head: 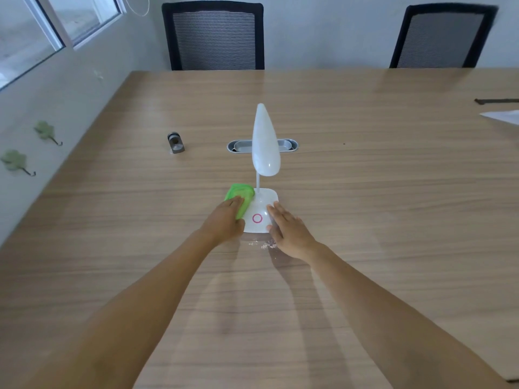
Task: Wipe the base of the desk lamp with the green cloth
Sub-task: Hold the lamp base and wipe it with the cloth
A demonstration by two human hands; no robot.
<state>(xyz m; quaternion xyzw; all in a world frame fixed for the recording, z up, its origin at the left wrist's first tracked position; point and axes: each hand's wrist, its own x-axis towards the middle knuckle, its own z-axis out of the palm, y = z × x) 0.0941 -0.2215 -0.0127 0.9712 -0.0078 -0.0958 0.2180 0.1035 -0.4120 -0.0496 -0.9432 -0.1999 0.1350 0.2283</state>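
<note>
A white desk lamp stands mid-table, its teardrop head (265,141) on a thin stem above a rounded white base (262,209) with a pink ring button (257,218). The green cloth (241,195) is bunched against the base's left side. My left hand (226,220) presses down on the cloth, fingers over its near part. My right hand (289,228) lies flat with fingers apart on the base's right edge, steadying it. A few white crumbs (265,244) lie on the table just in front of the base.
The wooden table (365,220) stretches wide around the lamp. A small grey metal object (175,142) stands at the back left, a cable grommet (241,146) behind the lamp. Papers (502,116) lie at the right edge. Two black chairs (213,35) stand beyond the far edge.
</note>
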